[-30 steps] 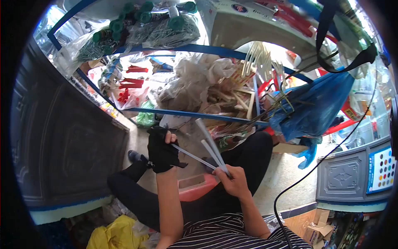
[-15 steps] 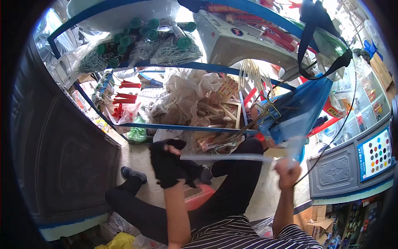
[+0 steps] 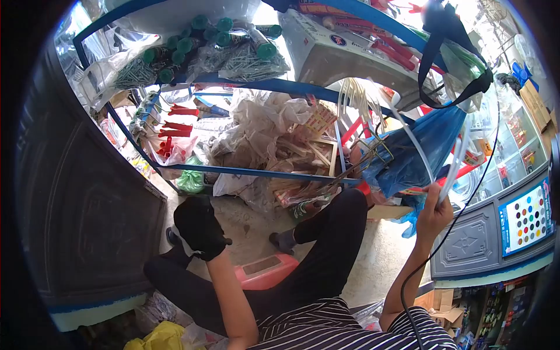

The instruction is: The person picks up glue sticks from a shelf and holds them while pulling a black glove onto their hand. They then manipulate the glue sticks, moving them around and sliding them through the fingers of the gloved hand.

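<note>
The blue metal-framed rack [image 3: 262, 84] is standing ahead of the person, with the blue plastic bag [image 3: 417, 154] hanging at its right end; the red plastic box-shaped object [image 3: 286, 269] is resting on the floor between the legs. The bare right hand [image 3: 434, 216] is now occupying a raised position below the bag, and the left hand [image 3: 200, 227], wearing a black fabric glove, is staying well apart from it, low on the left. The right grip is pinching the flexible, translucent white strips [image 3: 452, 171], which are projecting upward from the fingers; whether the left grip is holding anything, one cannot tell. Half a second earlier, one strip was spanning both hands; now the long, thin white strip [image 3: 420, 149] is arching above the right hand, so that hand alone is visibly carrying the material.
</note>
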Available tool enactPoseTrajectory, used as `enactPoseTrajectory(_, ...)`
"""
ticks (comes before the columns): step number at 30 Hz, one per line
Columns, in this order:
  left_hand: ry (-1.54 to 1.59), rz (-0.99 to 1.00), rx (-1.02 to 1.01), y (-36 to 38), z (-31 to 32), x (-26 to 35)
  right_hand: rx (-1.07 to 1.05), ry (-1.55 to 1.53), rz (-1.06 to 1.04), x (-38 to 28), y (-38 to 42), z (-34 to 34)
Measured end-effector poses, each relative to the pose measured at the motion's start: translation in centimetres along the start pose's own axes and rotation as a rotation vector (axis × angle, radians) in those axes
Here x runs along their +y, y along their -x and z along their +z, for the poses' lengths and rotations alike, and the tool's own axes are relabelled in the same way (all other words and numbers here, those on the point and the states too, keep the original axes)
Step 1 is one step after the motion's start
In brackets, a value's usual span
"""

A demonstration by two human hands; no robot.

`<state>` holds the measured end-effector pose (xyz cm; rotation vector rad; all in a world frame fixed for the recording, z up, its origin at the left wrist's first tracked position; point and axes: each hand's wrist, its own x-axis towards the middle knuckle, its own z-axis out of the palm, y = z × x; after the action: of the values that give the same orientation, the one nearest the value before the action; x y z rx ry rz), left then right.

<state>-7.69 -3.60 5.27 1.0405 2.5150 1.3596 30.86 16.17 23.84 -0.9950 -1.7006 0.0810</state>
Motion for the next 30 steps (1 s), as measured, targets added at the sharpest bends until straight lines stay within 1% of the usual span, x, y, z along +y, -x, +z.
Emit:
enactPoseTrajectory(4, 1.317, 0.134, -0.037, 1.4, 1.1, 1.0, -0.034, 0.104, 0.019, 0.7, -2.1, 1.2)
enactPoseTrajectory(6, 1.615, 0.098, 0.015, 1.9, 2.4, -0.7, -0.082, 0.185, 0.051, 1.2, -3.2, 1.6)
enactPoseTrajectory(8, 1.533, -0.044, 0.129, 2.6, 5.0, -6.5, -0.103, 0.180, 0.042, 0.9, -3.3, 1.4)
enactPoseTrajectory(10, 1.599, 0.013, 0.199, 2.3, 5.4, -7.2, -0.087, 0.166, 0.024, 1.2, -3.0, 1.4)
enactPoseTrajectory(12, 1.825, -0.012, 0.090, 2.3, 5.2, -7.5, -0.017, 0.110, 0.026, 1.9, -2.3, 1.2)
enactPoseTrajectory(13, 2.012, -0.067, -0.068, 2.2, 4.3, -6.4, 0.018, 0.083, 0.028, 1.8, -2.0, 1.0)
enactPoseTrajectory(14, 2.189, -0.126, -0.240, 2.1, 3.2, -5.4, -0.034, 0.130, 0.153, 1.4, -1.7, 0.4)
enactPoseTrajectory(16, 2.506, -0.261, -0.629, 1.8, 0.8, -3.1, -0.040, 0.125, 0.173, 1.4, -1.3, 0.2)
enactPoseTrajectory(18, 2.588, -0.269, -0.863, 1.8, 0.4, -3.1, -0.038, 0.122, 0.186, 1.5, -1.1, 0.3)
enactPoseTrajectory(20, 2.471, -0.152, -0.900, 1.8, 1.9, -5.3, -0.031, 0.129, 0.197, 1.7, -1.0, 0.5)
enactPoseTrajectory(22, 1.954, -0.165, -0.706, 2.0, 4.1, -11.8, -0.047, 0.138, 0.178, 2.0, -1.5, 1.0)
enactPoseTrajectory(24, 1.913, -0.232, -0.499, 2.6, 4.4, -11.9, -0.031, 0.173, 0.136, 2.6, -2.4, 2.2)
enactPoseTrajectory(25, 2.126, -0.297, -0.372, 3.5, 4.1, -8.3, -0.054, 0.179, 0.148, 2.3, -3.0, 2.8)
enactPoseTrajectory(27, 2.230, -0.288, -0.136, 4.0, 3.7, -3.5, -0.099, 0.187, 0.168, 1.5, -4.3, 4.2)
enactPoseTrajectory(28, 2.124, -0.215, -0.047, 3.9, 3.8, -2.2, -0.114, 0.189, 0.139, 1.6, -5.1, 5.1)
enactPoseTrajectory(30, 1.943, -0.028, 0.009, 3.8, 3.4, -1.3, -0.145, 0.193, 0.084, 2.0, -6.3, 6.8)
